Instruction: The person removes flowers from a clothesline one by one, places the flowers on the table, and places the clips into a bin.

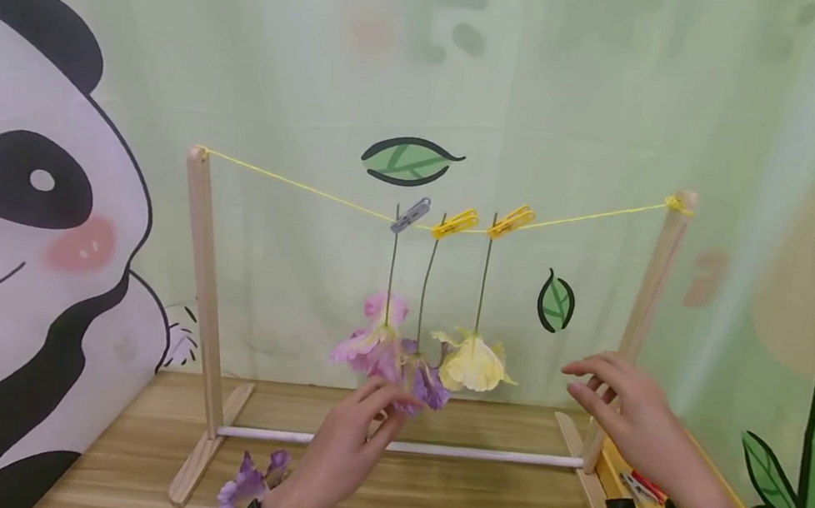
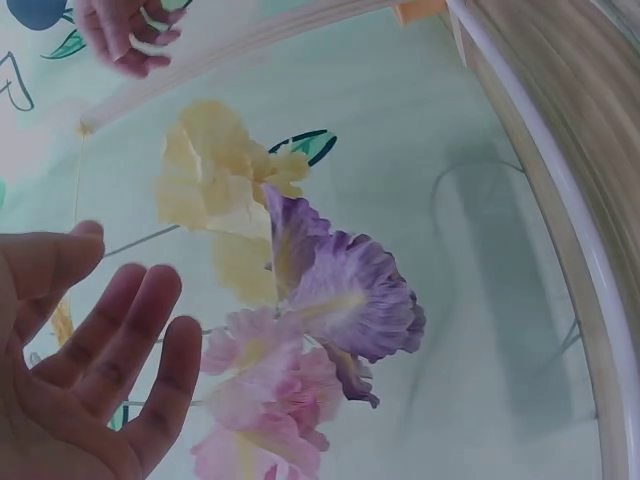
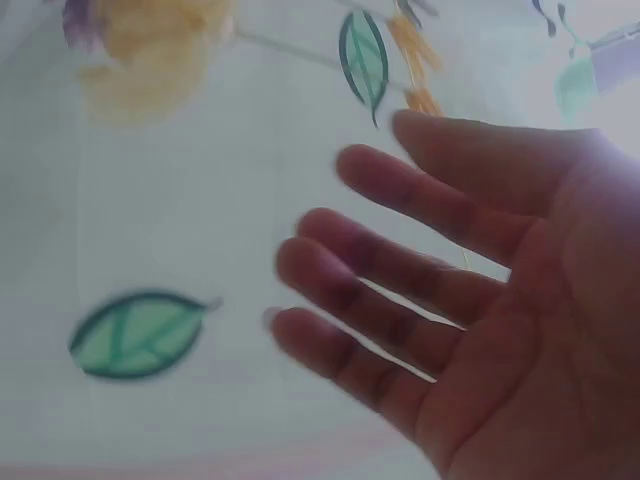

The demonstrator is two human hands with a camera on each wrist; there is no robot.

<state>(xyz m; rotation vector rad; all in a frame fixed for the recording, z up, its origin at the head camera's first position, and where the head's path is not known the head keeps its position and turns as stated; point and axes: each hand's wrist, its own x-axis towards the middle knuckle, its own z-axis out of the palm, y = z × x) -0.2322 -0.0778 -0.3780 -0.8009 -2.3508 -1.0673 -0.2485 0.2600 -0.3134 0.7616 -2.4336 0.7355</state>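
Note:
Three artificial flowers hang head down from a yellow string [image 1: 593,219]: a pink flower [image 1: 372,346] under a grey clothespin [image 1: 410,215], a purple flower [image 1: 430,384] under a yellow clothespin [image 1: 455,223], and a pale yellow flower [image 1: 474,364] under another yellow clothespin [image 1: 513,222]. My left hand [image 1: 359,441] is in front of and just below the pink and purple blooms, its fingers loosely bent and holding nothing. My right hand [image 1: 625,400] hovers right of the yellow flower, fingers relaxed, palm bare in the right wrist view.
A wooden frame with a left post [image 1: 205,290], a right post [image 1: 653,282] and a white crossbar [image 1: 483,454] carries the string. Another purple flower [image 1: 243,488] lies on the table by my left wrist. At right, a yellow tray [image 1: 717,482] holds clothespins [image 1: 641,488].

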